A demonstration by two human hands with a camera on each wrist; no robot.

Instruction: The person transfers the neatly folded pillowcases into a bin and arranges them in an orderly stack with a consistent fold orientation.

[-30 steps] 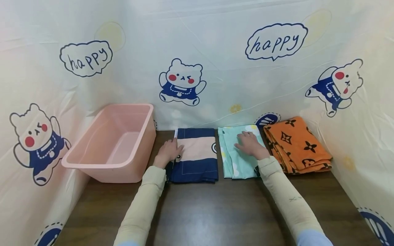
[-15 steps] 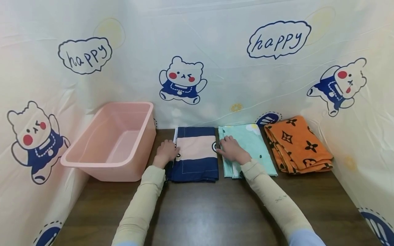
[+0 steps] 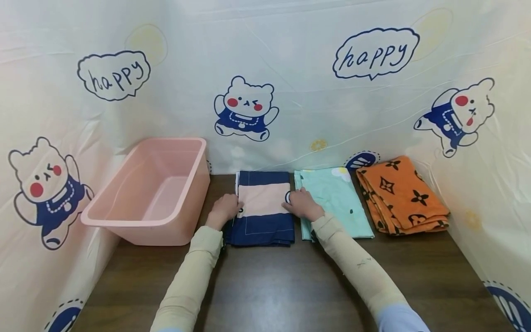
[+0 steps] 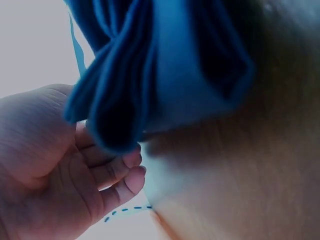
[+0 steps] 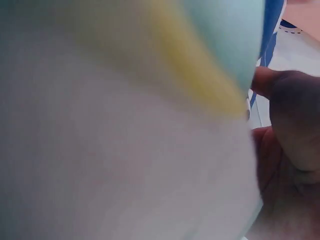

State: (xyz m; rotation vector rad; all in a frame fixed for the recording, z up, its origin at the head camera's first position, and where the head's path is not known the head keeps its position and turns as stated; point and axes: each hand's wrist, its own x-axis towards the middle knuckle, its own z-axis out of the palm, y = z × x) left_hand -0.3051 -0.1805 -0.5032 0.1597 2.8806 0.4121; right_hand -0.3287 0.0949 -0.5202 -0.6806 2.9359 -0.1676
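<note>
A folded navy and pale pink cloth (image 3: 264,200) lies between my two hands. At its left edge my left hand (image 3: 224,210) grips it, thumb on top. From the left wrist view, the layered blue folds (image 4: 185,75) stand between thumb and palm, with curled fingertips (image 4: 134,177) showing below them. On the opposite edge my right hand (image 3: 304,205) pinches the same cloth, its thumb over the pink band. This hand also overlaps the left side of a folded mint-green cloth (image 3: 333,203). In the right wrist view, a blurred pale fabric with a yellow patch (image 5: 200,75) hides much of the right hand.
A pink plastic tub (image 3: 191,212) stands at the left of the dark wooden table (image 3: 265,286). At the far right lies a folded orange cloth (image 3: 404,193) with black motifs. A white printed sheet (image 3: 298,60) hangs behind and on both sides.
My right hand has moved left from the mint-green cloth to the right edge of the navy and pink cloth. My left hand has stayed at the left edge, its fingers curling in.
</note>
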